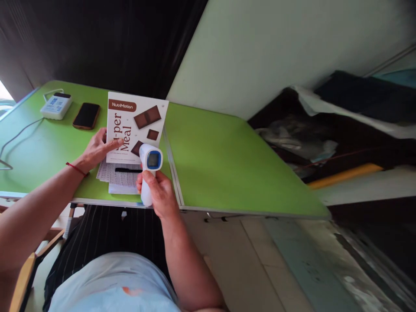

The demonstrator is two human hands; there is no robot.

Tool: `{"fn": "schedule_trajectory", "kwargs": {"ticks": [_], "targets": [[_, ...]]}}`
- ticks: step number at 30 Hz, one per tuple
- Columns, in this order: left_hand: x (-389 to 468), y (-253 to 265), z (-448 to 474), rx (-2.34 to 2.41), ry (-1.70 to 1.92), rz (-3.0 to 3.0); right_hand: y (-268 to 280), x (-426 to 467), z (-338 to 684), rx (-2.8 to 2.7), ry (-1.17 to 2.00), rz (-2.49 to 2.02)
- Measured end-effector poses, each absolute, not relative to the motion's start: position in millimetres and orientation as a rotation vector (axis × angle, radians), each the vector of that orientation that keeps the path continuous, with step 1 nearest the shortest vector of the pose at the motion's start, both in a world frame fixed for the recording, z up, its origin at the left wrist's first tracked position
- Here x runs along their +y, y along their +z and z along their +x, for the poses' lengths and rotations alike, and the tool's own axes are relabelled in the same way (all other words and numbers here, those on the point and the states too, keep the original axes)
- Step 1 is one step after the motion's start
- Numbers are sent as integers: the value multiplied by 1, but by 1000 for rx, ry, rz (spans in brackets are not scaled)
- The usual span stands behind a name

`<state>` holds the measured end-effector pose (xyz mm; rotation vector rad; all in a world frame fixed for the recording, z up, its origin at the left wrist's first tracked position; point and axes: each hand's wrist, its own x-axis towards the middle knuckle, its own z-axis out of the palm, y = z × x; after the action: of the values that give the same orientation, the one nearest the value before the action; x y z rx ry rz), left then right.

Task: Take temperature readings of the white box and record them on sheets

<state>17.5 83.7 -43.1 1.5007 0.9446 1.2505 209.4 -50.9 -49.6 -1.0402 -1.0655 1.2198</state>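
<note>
A white infrared thermometer [147, 199] with a blue-rimmed screen stands upright in my right hand [160, 193], its handle wrapped by the fingers. The thermometer's head overlaps the lower right corner of a white box [146, 97] printed with chocolate pieces and the words "NutriMotion" and "Meal". My left hand [100, 147] grips the box at its left edge, thumb across the front and the other fingers hidden behind. Below the box lie printed papers [123, 188] with a black pen [128, 170] on top.
On the green folding table [221, 160] a dark phone [86, 115] and a white device [56, 105] with a cable lie at the left. Behind rise a black panel [107, 43] and a pale wall [260, 47]. A dark shelf with cloths [367, 97] stands at the right.
</note>
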Motion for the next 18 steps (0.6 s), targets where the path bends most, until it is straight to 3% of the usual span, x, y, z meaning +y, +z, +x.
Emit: {"fn": "schedule_trajectory", "kwargs": {"ticks": [8,18], "targets": [[102,-40,5,978,1420,1508,-40,-15,281,-1444,342,-1756],[108,-40,-2,848,1398,1527,-58,9,303,-1666,100,-2082]]}}
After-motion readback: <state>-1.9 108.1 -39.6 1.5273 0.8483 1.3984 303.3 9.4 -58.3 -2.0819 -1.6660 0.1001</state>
